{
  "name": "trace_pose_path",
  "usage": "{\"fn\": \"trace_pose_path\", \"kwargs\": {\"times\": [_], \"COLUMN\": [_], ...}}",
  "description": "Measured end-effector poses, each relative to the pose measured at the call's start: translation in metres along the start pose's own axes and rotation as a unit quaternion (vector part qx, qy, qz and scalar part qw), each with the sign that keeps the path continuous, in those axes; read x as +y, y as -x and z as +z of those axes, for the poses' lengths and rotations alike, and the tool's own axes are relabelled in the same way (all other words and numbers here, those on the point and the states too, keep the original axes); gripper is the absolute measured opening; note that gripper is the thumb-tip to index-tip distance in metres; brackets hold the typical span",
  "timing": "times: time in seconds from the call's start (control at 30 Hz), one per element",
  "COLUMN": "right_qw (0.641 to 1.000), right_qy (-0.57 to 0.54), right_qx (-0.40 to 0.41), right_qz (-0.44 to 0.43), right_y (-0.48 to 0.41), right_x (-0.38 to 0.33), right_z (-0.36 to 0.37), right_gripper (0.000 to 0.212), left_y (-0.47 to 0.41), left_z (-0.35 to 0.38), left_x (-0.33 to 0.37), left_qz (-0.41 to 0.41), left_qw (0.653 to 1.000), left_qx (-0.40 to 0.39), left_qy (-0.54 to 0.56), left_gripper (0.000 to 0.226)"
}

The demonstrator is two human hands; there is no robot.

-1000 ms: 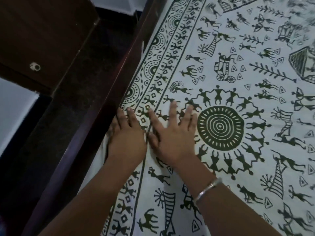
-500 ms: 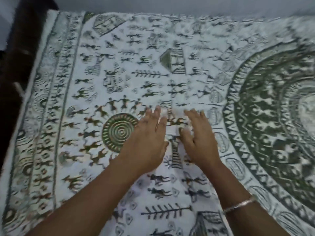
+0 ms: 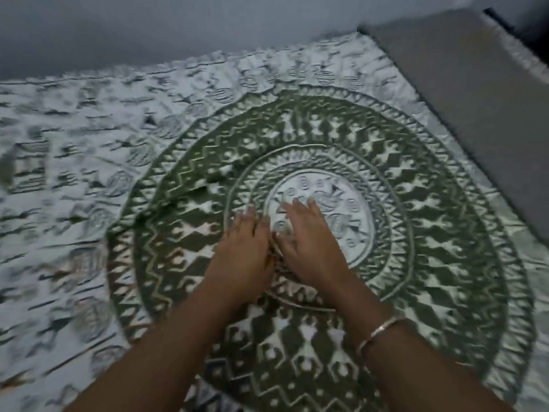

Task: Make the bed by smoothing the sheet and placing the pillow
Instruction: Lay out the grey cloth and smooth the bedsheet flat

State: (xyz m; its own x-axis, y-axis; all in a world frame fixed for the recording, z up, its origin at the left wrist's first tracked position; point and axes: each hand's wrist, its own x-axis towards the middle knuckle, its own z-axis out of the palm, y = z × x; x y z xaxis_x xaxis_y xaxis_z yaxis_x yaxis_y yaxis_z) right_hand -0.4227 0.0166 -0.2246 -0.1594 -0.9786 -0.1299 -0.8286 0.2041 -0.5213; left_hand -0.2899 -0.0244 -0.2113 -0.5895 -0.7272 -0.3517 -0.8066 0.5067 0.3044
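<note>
A white sheet (image 3: 74, 162) printed in dark green covers the bed, with a large round mandala in the middle of the view. My left hand (image 3: 242, 251) lies flat on the mandala's inner ring, fingers straight. Beside it, my right hand (image 3: 310, 239) presses flat at the edge of the white centre disc; a thin bangle sits on that wrist. The two hands almost touch at the thumbs. A plain grey pillow (image 3: 475, 114) lies on the bed at the upper right. The picture is motion-blurred.
A pale grey wall (image 3: 178, 28) runs along the far edge of the bed. A dark strip (image 3: 511, 22) shows beyond the pillow in the top right corner.
Both flat hands have slid rightward across the sheet, from the left border by the wooden bed frame to the central mandala. The view followed, and the pillow has come into sight.
</note>
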Motion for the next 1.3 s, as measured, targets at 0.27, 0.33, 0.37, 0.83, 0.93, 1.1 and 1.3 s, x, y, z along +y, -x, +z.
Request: {"fn": "trace_pose_path", "kwargs": {"times": [0.27,0.33,0.37,0.83,0.93,1.1,1.3], "right_qw": [0.994,0.992,0.991,0.979,0.969,0.967,0.963], "right_qy": [0.061,0.074,0.085,0.199,0.229,0.253,0.253], "right_qx": [-0.003,0.006,0.009,0.032,0.014,-0.038,-0.012], "right_qz": [0.087,0.098,0.100,0.045,0.093,-0.011,0.095], "right_y": [-0.004,-0.013,-0.022,-0.141,-0.143,-0.145,-0.147], "right_x": [0.123,0.148,0.162,0.344,0.331,0.306,0.280], "right_z": [-0.098,-0.116,-0.123,-0.154,-0.143,-0.134,-0.116], "right_gripper": [0.059,0.060,0.060,0.073,0.068,0.063,0.075], "left_y": [-0.075,-0.101,-0.115,-0.297,-0.296,-0.286,-0.254], "left_z": [-0.019,-0.022,-0.020,0.047,0.060,0.050,0.052], "left_x": [0.107,0.133,0.146,0.273,0.253,0.228,0.185], "left_qz": [0.032,0.046,0.053,0.024,-0.001,-0.075,-0.009], "left_qw": [0.999,0.999,0.998,0.998,0.994,0.991,0.990], "left_qx": [-0.030,-0.028,-0.013,0.052,0.075,0.099,0.083], "left_qy": [0.000,0.001,0.009,-0.021,-0.073,-0.054,-0.111], "left_gripper": [0.071,0.071,0.070,0.060,0.058,0.059,0.066]}}
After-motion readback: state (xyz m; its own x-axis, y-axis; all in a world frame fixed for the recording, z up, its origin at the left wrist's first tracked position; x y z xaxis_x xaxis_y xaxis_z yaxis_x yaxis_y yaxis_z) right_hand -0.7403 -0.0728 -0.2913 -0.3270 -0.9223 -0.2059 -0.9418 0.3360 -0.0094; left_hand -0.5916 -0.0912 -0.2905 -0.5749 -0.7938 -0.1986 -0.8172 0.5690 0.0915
